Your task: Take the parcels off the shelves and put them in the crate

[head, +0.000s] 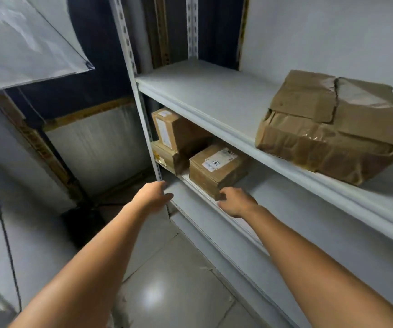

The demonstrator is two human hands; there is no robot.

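Step in hand: lifting out the labelled parcel (216, 166). Advice, as I judged it: seat both palms on opposite sides, then slide it out level over the shelf (297, 197) lip.

Right hand (235, 201): fingers curled at the parcel's near corner, thumb touching; grip not determinable.

Left hand (154, 195): loosely curled, empty; parcel just right of and beyond it.

Crate: not in view.

Brown parcels (219, 166) on grey shelves (214, 98)

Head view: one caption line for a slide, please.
Left hand and right hand reach toward a labelled box on the lower shelf; a crumpled parcel lies above.
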